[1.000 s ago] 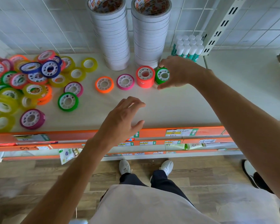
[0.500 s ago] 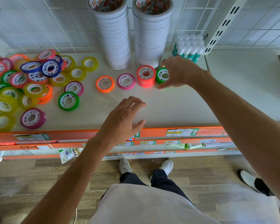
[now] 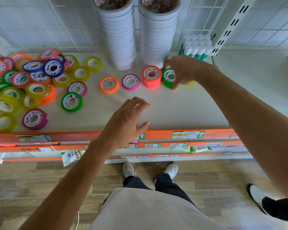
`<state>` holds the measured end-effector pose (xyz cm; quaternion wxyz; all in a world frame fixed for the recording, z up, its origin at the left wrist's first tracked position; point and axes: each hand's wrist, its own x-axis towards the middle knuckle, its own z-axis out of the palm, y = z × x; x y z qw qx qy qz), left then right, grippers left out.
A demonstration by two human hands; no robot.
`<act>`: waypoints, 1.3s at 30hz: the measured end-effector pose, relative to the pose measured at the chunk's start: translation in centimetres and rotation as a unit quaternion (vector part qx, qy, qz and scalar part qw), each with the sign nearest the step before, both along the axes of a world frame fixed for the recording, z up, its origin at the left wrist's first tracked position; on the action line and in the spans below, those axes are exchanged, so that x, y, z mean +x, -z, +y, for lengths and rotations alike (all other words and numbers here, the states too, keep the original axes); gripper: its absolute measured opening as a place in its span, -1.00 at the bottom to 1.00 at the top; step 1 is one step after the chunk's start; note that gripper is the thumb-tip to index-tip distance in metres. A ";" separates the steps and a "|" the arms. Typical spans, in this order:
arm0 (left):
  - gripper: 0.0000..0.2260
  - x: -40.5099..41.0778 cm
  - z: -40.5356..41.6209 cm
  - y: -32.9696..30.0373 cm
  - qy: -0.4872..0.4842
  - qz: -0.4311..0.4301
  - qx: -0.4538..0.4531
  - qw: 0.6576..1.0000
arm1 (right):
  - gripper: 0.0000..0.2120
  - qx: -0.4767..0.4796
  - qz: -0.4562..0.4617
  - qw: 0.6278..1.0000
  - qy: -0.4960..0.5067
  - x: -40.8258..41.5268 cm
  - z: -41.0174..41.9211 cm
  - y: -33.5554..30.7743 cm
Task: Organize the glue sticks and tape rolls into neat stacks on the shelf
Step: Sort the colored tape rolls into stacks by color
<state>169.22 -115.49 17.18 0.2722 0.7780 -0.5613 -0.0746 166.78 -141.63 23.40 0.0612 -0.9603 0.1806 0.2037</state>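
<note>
Two tall towers of white tape (image 3: 116,30) stand at the far side of the shelf (image 3: 181,110). About twelve glue sticks (image 3: 196,47) stand at the far right. More than twenty small colored tape rolls (image 3: 32,80) lie on the left.

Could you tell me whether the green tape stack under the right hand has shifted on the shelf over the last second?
No. The green tape stack sits just right of the red stack, as before, with the right hand gripping it.
</note>
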 end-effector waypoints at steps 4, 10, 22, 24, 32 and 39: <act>-0.60 0.1 -0.2 -0.2 0.000 -0.005 -0.001 1.000 | -0.16 0.000 -0.008 1.000 -0.003 0.0 -0.2 0.1; -0.61 0.0 -0.2 -0.2 0.005 -0.003 -0.001 1.000 | -0.20 0.008 -0.023 1.000 0.006 -0.4 -0.3 0.4; -0.61 0.0 1.1 -0.4 -0.008 0.008 -0.006 1.000 | -0.20 0.054 -0.108 0.991 0.052 -3.5 -0.3 -1.0; -0.61 0.3 1.7 -0.3 -0.022 0.015 -0.004 1.000 | -0.26 0.063 -0.147 0.984 0.078 -5.8 -0.4 -0.9; -0.62 -0.2 0.6 -0.5 -0.027 0.021 0.025 0.999 | -0.46 0.062 -0.240 0.960 0.127 -11.1 1.6 1.9; -0.52 2.2 0.4 0.2 -0.171 -0.040 0.115 0.978 | -0.61 0.131 -0.248 0.957 0.080 -11.2 7.3 3.1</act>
